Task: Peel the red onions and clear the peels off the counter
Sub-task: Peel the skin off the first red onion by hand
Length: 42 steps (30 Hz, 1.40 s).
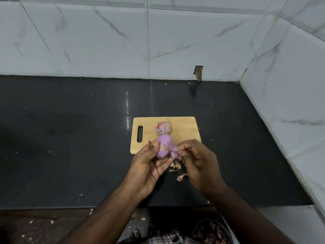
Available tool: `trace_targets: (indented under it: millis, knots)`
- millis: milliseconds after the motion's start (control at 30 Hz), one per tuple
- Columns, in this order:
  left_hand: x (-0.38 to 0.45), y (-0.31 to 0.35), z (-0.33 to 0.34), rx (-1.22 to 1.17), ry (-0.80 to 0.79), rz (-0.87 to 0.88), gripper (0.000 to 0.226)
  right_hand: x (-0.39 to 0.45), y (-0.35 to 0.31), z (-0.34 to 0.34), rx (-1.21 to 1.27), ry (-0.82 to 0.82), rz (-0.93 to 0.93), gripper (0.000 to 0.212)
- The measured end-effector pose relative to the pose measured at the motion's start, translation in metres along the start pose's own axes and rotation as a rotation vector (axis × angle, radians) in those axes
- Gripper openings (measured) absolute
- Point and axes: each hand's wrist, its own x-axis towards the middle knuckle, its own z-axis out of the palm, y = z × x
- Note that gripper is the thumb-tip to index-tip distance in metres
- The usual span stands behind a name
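Note:
My left hand (149, 161) grips a pale purple, mostly peeled red onion (164, 146) just above the near edge of a wooden cutting board (184, 127). My right hand (198, 159) pinches a strip of skin (174, 151) still attached at the onion's right side. A second red onion (163, 128), with its papery skin on, lies on the board behind the held one. Several loose dry peels (176, 165) lie on the black counter (70, 138) under and between my hands.
White marble-pattern tiled walls close the counter at the back and on the right. Below the counter's front edge at the lower right stands a dark bin (211, 233) holding onion peels. Small white specks dot the counter.

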Motion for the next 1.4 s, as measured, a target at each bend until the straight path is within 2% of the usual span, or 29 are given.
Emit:
trace_targets:
  millis: [67, 133, 233, 333, 400, 467, 567, 733, 900, 967, 1067, 1133, 1267, 1400]
  knots:
    - [0.003, 0.001, -0.003, -0.068, 0.056, 0.007, 0.058, -0.004, -0.002, 0.003, 0.002, 0.030, -0.033, 0.009]
    - [0.004, 0.005, -0.008, -0.105, 0.063, -0.032, 0.056, -0.005, -0.004, 0.005, 0.031, 0.069, 0.018, 0.008]
    - [0.001, 0.011, -0.012, -0.047, 0.026, -0.137, 0.056, -0.002, 0.012, -0.003, -0.083, 0.122, 0.098, 0.026]
    - [-0.001, 0.013, -0.014, -0.029, 0.013, -0.203, 0.062, -0.003, 0.029, -0.014, -0.281, -0.009, 0.164, 0.041]
    - [-0.002, 0.012, -0.015, -0.027, 0.005, -0.236, 0.064, -0.002, 0.030, -0.017, -0.285, -0.128, 0.235, 0.039]
    - [-0.003, 0.011, -0.015, -0.020, -0.010, -0.264, 0.062, 0.002, 0.021, -0.014, -0.165, -0.176, 0.279, 0.039]
    - [0.000, 0.009, -0.015, 0.009, -0.028, -0.285, 0.056, 0.014, 0.007, -0.003, -0.153, -0.261, 0.192, 0.042]
    - [0.002, 0.008, -0.012, 0.028, -0.029, -0.247, 0.051, 0.022, 0.002, 0.010, -0.162, -0.146, 0.193, 0.021]
    - [0.007, 0.007, -0.014, 0.002, 0.092, -0.100, 0.059, 0.014, -0.004, 0.019, -0.157, -0.249, 0.311, 0.015]
    - [0.009, 0.012, -0.017, -0.005, 0.096, -0.071, 0.061, 0.009, -0.006, 0.024, -0.129, -0.272, 0.308, 0.014]
    - [0.006, 0.018, -0.018, 0.017, 0.043, -0.130, 0.061, 0.010, -0.004, 0.015, -0.068, -0.183, 0.387, 0.019]
    - [0.004, 0.018, -0.019, 0.047, 0.021, -0.169, 0.062, 0.014, 0.004, 0.003, -0.144, -0.169, 0.408, 0.025]
    - [0.002, 0.014, -0.017, 0.070, 0.028, -0.192, 0.061, 0.018, 0.012, -0.013, -0.291, -0.443, 0.458, 0.031]
    - [0.003, 0.010, -0.013, 0.101, 0.021, -0.159, 0.051, 0.020, -0.003, -0.005, -0.129, -0.232, 0.399, 0.042]
